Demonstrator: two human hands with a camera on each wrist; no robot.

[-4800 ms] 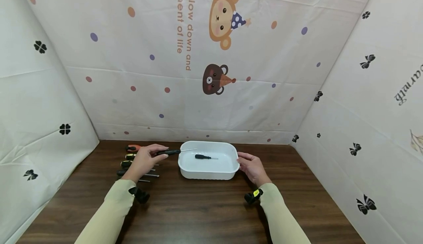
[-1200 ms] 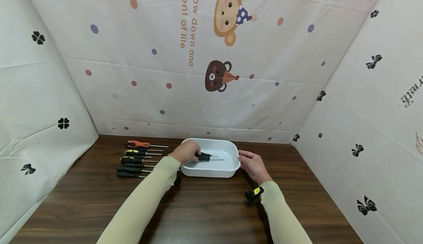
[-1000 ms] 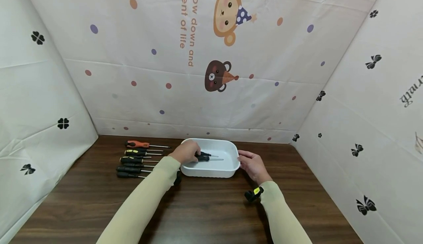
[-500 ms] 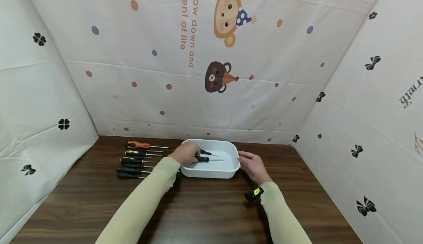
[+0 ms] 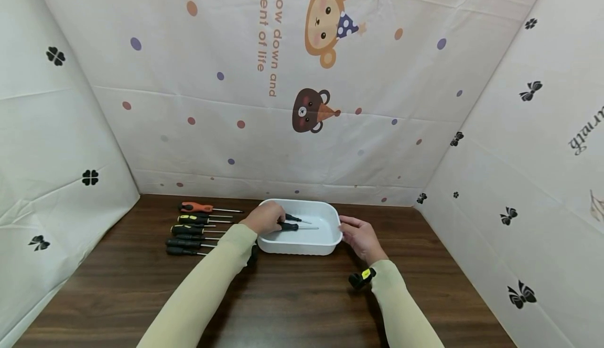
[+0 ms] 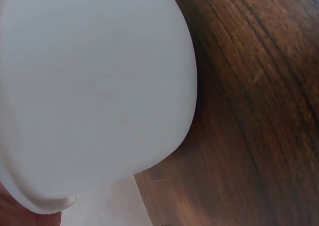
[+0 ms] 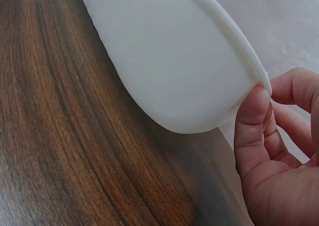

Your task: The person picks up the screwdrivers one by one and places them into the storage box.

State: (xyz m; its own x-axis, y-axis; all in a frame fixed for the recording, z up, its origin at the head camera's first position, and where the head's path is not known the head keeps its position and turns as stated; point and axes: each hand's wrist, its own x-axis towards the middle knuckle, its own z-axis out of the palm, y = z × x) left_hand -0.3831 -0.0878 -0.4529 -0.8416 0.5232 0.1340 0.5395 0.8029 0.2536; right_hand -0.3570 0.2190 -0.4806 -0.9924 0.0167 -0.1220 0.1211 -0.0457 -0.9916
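Observation:
In the head view a white rectangular tub (image 5: 302, 248) stands on the table in front of me. My left hand (image 5: 265, 217) reaches over its left end and holds the black handle of a screwdriver (image 5: 289, 227), whose thin shaft points right; the fingertips are partly hidden. A smaller black screwdriver (image 5: 293, 218) lies just behind it on the tub floor. At the right end, my right hand (image 5: 361, 239) pinches the tub's rim between thumb and fingers, plain in the right wrist view. The left wrist view is mostly the tub's outer wall (image 6: 99, 86).
Left of the tub, several screwdrivers lie in a column with shafts pointing right: an orange-handled one (image 5: 195, 207) at the back, black-and-yellow ones (image 5: 189, 229), and black ones (image 5: 181, 251) in front. A patterned cloth wall (image 5: 264, 143) rises behind the brown wooden table (image 5: 302, 301).
My left hand has carried the screwdriver from the left of the tub down into it. The smaller screwdriver's shaft has since tilted and parted from it. My right hand stays at the rim.

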